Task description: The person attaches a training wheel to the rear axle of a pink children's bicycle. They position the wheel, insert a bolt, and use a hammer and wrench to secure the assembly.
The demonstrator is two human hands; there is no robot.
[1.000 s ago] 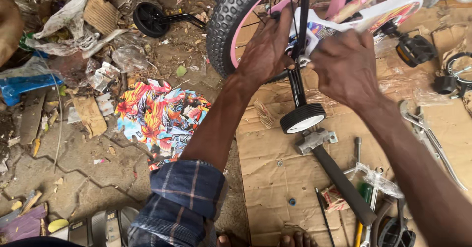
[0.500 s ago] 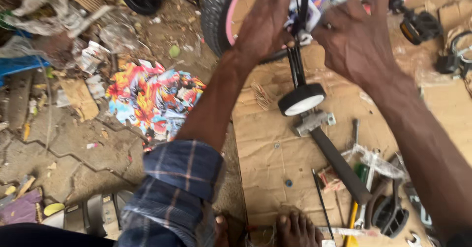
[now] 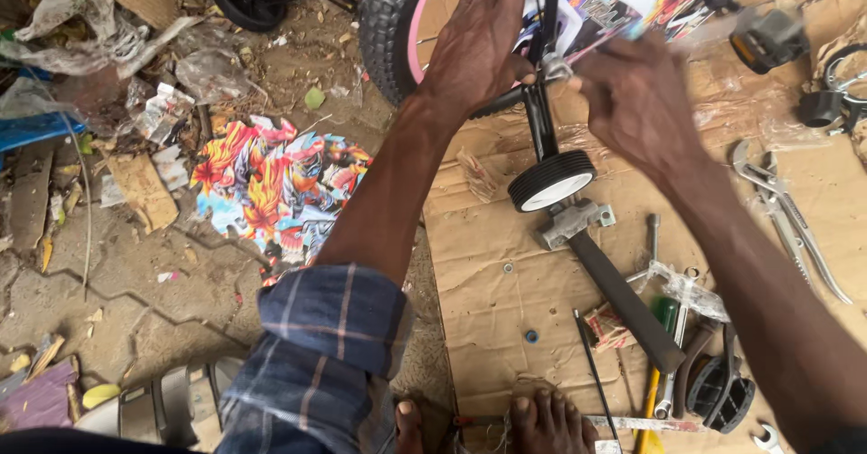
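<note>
My left hand [image 3: 474, 43] clasps the black bracket [image 3: 540, 102] by the tyre [image 3: 386, 20]; my right hand [image 3: 632, 97] pinches its bolt (blurred). The small wheel [image 3: 551, 180] could twist if I slip.

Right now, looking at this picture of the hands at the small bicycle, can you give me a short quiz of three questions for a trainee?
1. True or false: the left hand rests by the black tyre.
2. Which thing lies on the cardboard just below the small training wheel?
A. a hammer
B. a saw
C. a paint can
3. Fill in: the right hand is at the top of the wheel's black ____.

Key
1. True; its fingers reach the frame beside the tyre.
2. A, the hammer.
3. Bracket; the hand is blurred, so its grip is unclear.
</note>
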